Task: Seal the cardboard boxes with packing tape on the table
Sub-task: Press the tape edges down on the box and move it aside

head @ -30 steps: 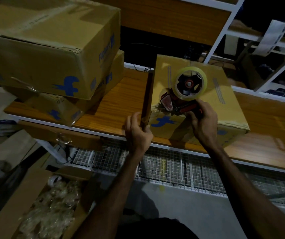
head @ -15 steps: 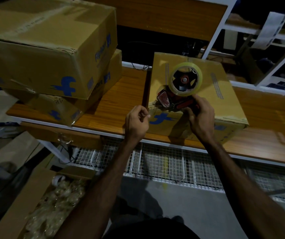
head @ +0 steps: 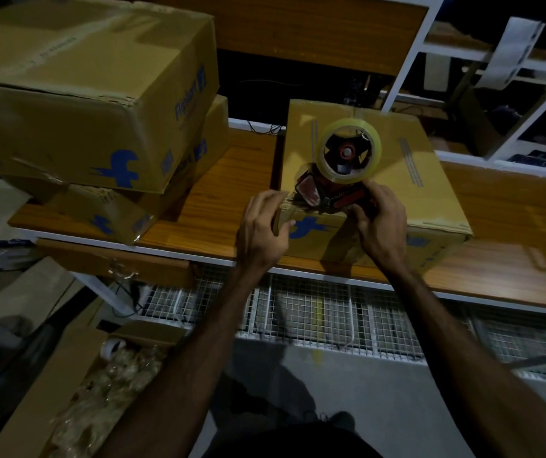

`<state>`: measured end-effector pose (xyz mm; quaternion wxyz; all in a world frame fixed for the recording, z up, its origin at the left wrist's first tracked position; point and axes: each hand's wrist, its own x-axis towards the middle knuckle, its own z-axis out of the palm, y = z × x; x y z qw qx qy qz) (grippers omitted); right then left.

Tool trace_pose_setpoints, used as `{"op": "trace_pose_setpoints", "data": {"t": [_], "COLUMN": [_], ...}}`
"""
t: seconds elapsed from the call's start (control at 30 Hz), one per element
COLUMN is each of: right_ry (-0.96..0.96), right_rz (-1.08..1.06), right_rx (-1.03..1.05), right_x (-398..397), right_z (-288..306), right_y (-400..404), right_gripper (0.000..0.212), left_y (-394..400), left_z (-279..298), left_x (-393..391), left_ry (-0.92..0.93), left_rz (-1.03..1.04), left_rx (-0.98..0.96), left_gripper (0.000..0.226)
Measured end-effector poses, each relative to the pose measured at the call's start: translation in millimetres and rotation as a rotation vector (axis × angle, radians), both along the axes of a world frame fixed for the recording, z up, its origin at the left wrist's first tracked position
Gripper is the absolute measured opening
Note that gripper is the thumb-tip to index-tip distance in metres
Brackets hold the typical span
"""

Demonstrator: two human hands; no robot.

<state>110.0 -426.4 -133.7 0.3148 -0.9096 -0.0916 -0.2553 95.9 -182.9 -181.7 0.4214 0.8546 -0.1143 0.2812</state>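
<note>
The brown cardboard box with a blue logo (head: 397, 180) sits on the wooden table (head: 218, 180) as before, near the two stacked cartons (head: 76, 94). The red tape dispenser with its clear roll (head: 341, 173), gripped by the right hand (head: 380, 223), now rests at the box's near top edge. The left hand (head: 261, 226) has risen from the table edge to clasp the box's near-left corner, bracing it, probably for a pull of tape along the seam.

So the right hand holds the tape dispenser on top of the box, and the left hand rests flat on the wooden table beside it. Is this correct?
Not quite. In the head view the left hand is not on the table; it grips the near left corner of the box. The rest holds: the right hand holds the tape dispenser on top of the box.
</note>
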Motion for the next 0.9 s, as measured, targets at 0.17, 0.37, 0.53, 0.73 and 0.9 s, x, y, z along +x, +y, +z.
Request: {"op": "trace_pose_setpoints", "data": {"t": [0.17, 0.37, 0.53, 0.73, 0.9], "right_ry": [0.022, 0.034, 0.057, 0.067, 0.057], "right_rz": [-0.005, -0.008, 0.006, -0.049, -0.079], "right_rx": [-0.002, 0.007, -0.022, -0.015, 0.066], "right_x": [-1, -6, -4, -12, -19], "right_z": [0, 6, 11, 14, 6], "right_y": [1, 3, -20, -103, -180], "right_gripper": [0.051, 0.055, 0.054, 0.053, 0.048], "left_y": [0, -1, -10, -18, -29], "left_z": [-13, -23, -16, -12, -11], "left_x": [16, 15, 6, 0, -4], "left_ry": [-0.127, -0.18, -0.18, -0.122, -0.061], "left_rz": [-0.044, -0.04, 0.001, 0.094, 0.151], "left_rx": [0.046, 0.0, -0.045, -0.08, -0.138], "left_gripper": [0.027, 0.029, 0.027, 0.028, 0.028]}}
